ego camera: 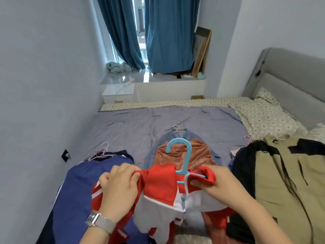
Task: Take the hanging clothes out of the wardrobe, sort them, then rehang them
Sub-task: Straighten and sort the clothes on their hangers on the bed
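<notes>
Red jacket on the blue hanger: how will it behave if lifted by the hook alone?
Likely floppy: the red jacket bunches and folds in both hands. Probably light, being thin. It may slide off the blue hanger, since its collar sits loosely.

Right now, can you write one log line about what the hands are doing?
left hand: grips red zip-up jacket | right hand: pinches jacket collar | blue plastic hanger: inside jacket | place: above bed
</notes>
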`<state>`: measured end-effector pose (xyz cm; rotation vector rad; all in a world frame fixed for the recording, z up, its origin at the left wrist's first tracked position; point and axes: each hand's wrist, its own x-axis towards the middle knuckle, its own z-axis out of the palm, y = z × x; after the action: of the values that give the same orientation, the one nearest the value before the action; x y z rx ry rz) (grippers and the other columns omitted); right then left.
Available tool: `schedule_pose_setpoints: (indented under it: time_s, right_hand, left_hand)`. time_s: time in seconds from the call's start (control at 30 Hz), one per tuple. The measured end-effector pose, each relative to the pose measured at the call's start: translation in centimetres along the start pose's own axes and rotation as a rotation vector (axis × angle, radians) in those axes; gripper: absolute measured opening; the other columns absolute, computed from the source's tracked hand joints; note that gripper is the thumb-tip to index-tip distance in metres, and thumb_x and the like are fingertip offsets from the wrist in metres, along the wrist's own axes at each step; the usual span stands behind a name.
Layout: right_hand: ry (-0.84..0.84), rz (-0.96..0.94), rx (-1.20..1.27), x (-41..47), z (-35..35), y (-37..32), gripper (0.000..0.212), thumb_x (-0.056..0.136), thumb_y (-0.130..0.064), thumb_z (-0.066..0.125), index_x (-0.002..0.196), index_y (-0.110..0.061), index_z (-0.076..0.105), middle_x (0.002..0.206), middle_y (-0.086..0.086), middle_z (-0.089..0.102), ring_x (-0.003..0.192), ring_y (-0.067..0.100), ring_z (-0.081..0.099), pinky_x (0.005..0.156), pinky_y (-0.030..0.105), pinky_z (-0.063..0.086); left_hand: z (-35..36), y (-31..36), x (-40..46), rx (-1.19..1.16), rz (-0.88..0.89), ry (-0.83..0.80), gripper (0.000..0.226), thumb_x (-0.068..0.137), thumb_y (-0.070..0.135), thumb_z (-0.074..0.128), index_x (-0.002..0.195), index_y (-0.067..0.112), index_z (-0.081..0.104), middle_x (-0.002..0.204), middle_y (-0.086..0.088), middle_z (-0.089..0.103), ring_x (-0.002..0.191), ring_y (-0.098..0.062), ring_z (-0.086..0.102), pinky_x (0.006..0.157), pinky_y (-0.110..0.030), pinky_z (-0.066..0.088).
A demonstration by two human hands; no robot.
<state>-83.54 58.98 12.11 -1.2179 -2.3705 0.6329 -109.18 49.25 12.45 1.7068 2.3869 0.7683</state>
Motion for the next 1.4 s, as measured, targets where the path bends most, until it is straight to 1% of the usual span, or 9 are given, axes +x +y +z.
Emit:
schedule_pose_setpoints:
  time_s: [0.23, 0.33, 0.5, 0.7, 0.97, 1.07, 1.17, 1.27, 1.4]
  right_hand:
    - [0.099, 0.188, -0.055, -7.5, -5.7, -0.6, 0.045, 0.067, -0.057, 0.072, 0.063, -0.015, 0.058, 0.059, -0.004, 0.06, 0.06, 0.012, 0.055, 0.057, 0.029, 0.041]
    - [0.19, 0.258, -0.054, -10.4, -8.9, -0.7, 0.044, 0.064, -0.057, 0.074, 0.065, -0.015, 0.061, 0.061, 0.001, 0.062, 0.062, 0.013, 0.056, 0.057, 0.028, 0.041]
    - [0.33, 0.332, 0.01, -15.8, -14.0, 0.7, 0.04, 0.059, -0.054, 0.078, 0.06, -0.018, 0.062, 0.056, -0.004, 0.058, 0.054, 0.01, 0.047, 0.053, 0.027, 0.039]
    - [0.415, 0.451, -0.028, -24.8, -19.4, 5.2, 0.048, 0.063, -0.052, 0.079, 0.047, -0.02, 0.047, 0.043, -0.009, 0.044, 0.047, 0.009, 0.036, 0.046, 0.021, 0.028]
    - [0.594, 0.527, 0.008, -35.5, -23.8, 11.2, 0.058, 0.065, -0.063, 0.073, 0.044, -0.015, 0.049, 0.041, -0.004, 0.046, 0.043, 0.007, 0.041, 0.045, 0.016, 0.03]
    - [0.608, 0.517, 0.019, -36.0, -24.9, 13.0, 0.049, 0.065, -0.055, 0.079, 0.046, -0.016, 0.056, 0.046, -0.002, 0.054, 0.045, 0.007, 0.047, 0.046, 0.015, 0.033]
    - [0.584, 0.481, 0.027, -34.1, -25.7, 14.6, 0.07, 0.054, -0.081, 0.062, 0.05, -0.011, 0.06, 0.052, 0.002, 0.057, 0.047, 0.009, 0.048, 0.047, 0.017, 0.033]
    - [0.512, 0.443, -0.009, -30.6, -25.9, 16.2, 0.063, 0.052, -0.086, 0.054, 0.049, -0.023, 0.057, 0.047, -0.006, 0.052, 0.047, 0.008, 0.048, 0.047, 0.018, 0.032]
    - [0.404, 0.456, -0.086, -26.0, -25.2, 18.7, 0.068, 0.05, -0.096, 0.042, 0.063, -0.032, 0.061, 0.057, -0.011, 0.058, 0.054, 0.01, 0.054, 0.052, 0.029, 0.042]
  left_hand:
    - [-0.3, 5.1, -2.4, -0.159, 0.153, -0.132, 0.021, 0.085, 0.043, 0.03, 0.074, 0.05, 0.046, 0.091, 0.025, 0.054, 0.096, -0.001, 0.04, 0.082, -0.028, 0.015]
    - [-0.5, 8.6, -2.8, -0.199, 0.241, -0.133, 0.03, 0.095, 0.032, 0.042, 0.073, 0.051, 0.045, 0.092, 0.022, 0.053, 0.096, -0.002, 0.04, 0.085, -0.031, 0.02]
    - [-0.2, 14.8, -4.4, -0.294, 0.393, -0.157, 0.017, 0.082, 0.048, 0.031, 0.075, 0.054, 0.045, 0.098, 0.023, 0.055, 0.101, -0.004, 0.045, 0.093, -0.038, 0.029]
    - [2.6, 24.2, -7.8, -0.411, 0.571, -0.155, 0.022, 0.083, 0.047, 0.033, 0.084, 0.051, 0.055, 0.095, 0.024, 0.061, 0.103, -0.004, 0.054, 0.088, -0.048, 0.039]
    - [5.8, 32.2, -9.5, -0.492, 0.626, -0.07, 0.022, 0.083, 0.034, 0.035, 0.08, 0.041, 0.056, 0.086, 0.01, 0.06, 0.089, -0.019, 0.057, 0.081, -0.045, 0.045]
    - [6.5, 32.9, -8.9, -0.503, 0.608, -0.093, 0.019, 0.085, 0.027, 0.043, 0.08, 0.03, 0.06, 0.086, 0.004, 0.064, 0.085, -0.013, 0.056, 0.08, -0.025, 0.04]
    - [7.5, 33.0, -8.1, -0.482, 0.532, -0.119, 0.018, 0.09, 0.015, 0.053, 0.082, 0.026, 0.065, 0.089, 0.001, 0.064, 0.087, -0.011, 0.055, 0.082, -0.021, 0.037]
    - [8.4, 32.6, -8.0, -0.34, 0.569, -0.071, 0.019, 0.089, 0.043, 0.046, 0.096, 0.035, 0.062, 0.099, 0.012, 0.059, 0.096, -0.008, 0.054, 0.088, -0.033, 0.043]
    - [11.0, 33.6, -7.3, -0.151, 0.736, -0.183, 0.036, 0.085, 0.062, 0.037, 0.103, 0.037, 0.056, 0.093, 0.019, 0.063, 0.082, -0.005, 0.061, 0.073, -0.024, 0.048]
